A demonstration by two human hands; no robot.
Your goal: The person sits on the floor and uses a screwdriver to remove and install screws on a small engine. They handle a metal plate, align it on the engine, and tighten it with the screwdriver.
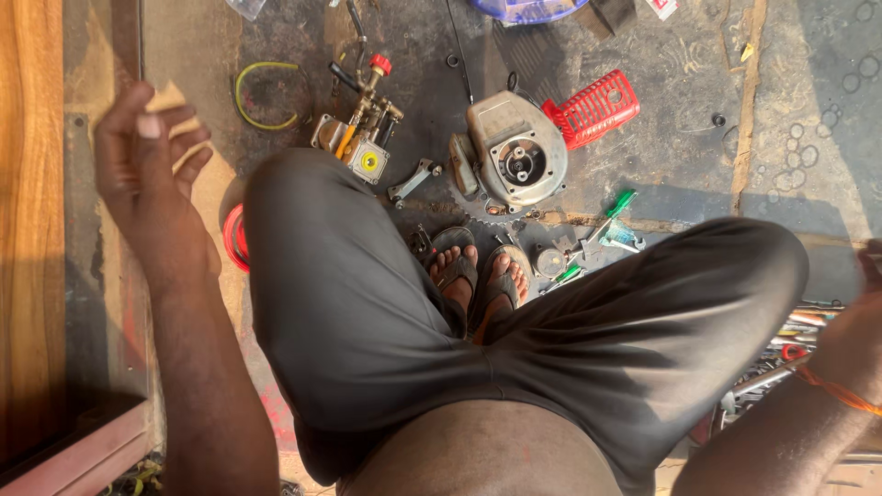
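Two hands are raised clear of a dismantled engine (pixel 511 156) lying on the floor.
Left hand (pixel 152 174) is held open and empty; right hand (pixel 868 317) is cropped, its state unclear. Red cover (pixel 595 108), carburettor (pixel 360 138), and screwdrivers (pixel 617 206) are scattered loose around it.

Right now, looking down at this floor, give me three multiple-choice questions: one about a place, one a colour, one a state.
1. Where does the grey engine housing lie?
A. on the floor ahead of the feet
B. on the wooden panel
C. on a lap

2. What colour is the slotted plastic cover?
A. blue
B. red
C. yellow

3. How is the left hand?
A. gripping a wrench
B. raised, fingers curled, holding nothing
C. flat on the floor

Answers: 1 A, it sits on the floor beyond the sandalled feet. 2 B, it is bright red. 3 B, nothing shows in it.
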